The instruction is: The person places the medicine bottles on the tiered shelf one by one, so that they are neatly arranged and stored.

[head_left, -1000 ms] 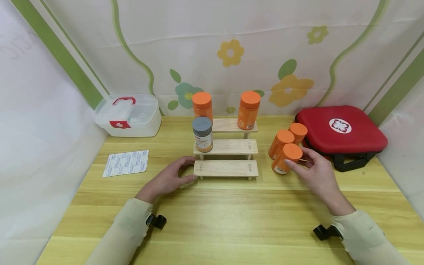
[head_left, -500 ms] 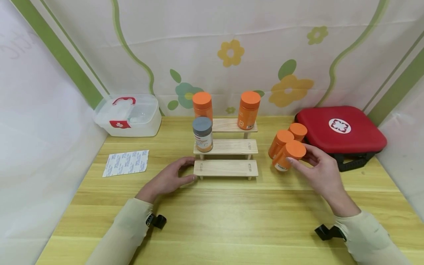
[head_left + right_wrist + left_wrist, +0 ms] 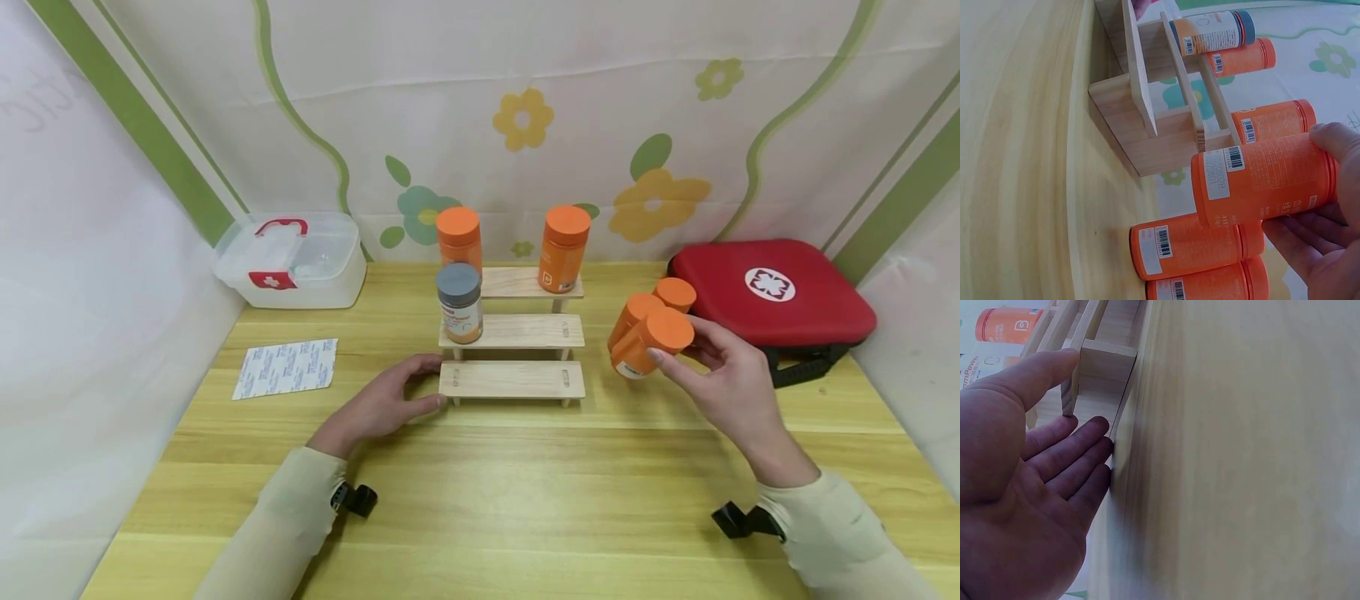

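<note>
A three-step wooden display stand (image 3: 512,380) is in the middle of the table. At the left end of its lowest step is my left hand (image 3: 386,402); thumb and fingers lie loosely about the corner in the left wrist view. My right hand (image 3: 731,387) holds an orange supplement bottle (image 3: 1266,178) near its lid, thumb on one side and fingers on the other. In the right wrist view this bottle is off the table. Two more orange bottles (image 3: 1191,244) stand beside it on the table, partly hidden in the head view.
Two orange bottles (image 3: 564,252) stand on the top step, one partly behind a grey-lidded bottle (image 3: 460,312) on the middle step. A red first-aid case (image 3: 772,292) is at right. At left are a clear box (image 3: 322,271) and a blister pack (image 3: 285,369).
My right hand has lifted the orange bottle off the table, its lid now overlapping the bottle behind in the head view. The left hand has not visibly moved.
</note>
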{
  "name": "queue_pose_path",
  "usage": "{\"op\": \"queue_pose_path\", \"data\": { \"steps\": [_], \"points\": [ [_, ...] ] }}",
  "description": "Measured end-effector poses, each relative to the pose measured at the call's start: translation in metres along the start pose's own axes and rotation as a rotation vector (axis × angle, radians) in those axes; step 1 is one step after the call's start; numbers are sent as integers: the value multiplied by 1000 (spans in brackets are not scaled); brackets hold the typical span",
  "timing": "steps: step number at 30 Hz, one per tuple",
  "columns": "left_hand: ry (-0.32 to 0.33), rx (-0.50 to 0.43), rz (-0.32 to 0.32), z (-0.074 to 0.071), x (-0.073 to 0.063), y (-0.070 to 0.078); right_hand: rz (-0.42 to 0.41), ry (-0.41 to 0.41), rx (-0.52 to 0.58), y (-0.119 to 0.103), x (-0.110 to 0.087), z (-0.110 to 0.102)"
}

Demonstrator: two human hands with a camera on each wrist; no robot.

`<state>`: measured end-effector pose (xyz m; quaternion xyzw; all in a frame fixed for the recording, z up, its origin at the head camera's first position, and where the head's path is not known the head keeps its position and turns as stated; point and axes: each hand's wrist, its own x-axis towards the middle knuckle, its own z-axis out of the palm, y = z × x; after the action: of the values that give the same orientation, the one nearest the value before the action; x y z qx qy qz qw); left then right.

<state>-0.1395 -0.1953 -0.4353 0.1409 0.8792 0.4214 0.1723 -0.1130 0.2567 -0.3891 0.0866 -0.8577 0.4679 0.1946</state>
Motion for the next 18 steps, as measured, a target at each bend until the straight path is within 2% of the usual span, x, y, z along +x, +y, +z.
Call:
{"op": "queue_pose_path", "data": {
  "steps": [18],
  "points": [
    [-1,-13,4,0,-1,1,-68,13,80,-18,15,9]
  ]
}}
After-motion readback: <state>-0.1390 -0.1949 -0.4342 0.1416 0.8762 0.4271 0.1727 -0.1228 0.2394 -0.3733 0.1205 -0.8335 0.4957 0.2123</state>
